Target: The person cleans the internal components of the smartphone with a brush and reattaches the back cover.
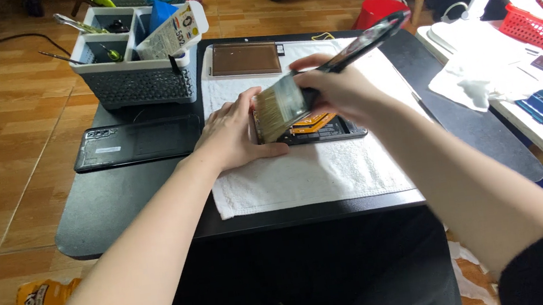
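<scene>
My right hand [340, 89] grips the brush [283, 106], fingers wrapped around its handle, left hand [234, 133] fingers pressed flat steadying the opened phone [324, 129] on the towel [316, 174] — light, short strokes suit best.

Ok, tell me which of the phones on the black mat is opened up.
The phone on the white towel, under the brush: its insides show. The left hand steadies it, the right hand brushes. The other phone lies closed beside the towel.

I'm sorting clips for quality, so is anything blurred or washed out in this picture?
Head view: the brush in the right hand is slightly motion-blurred; the lamp base and white table at right are overexposed; the left hand and towel are sharp, evenly lit.
</scene>
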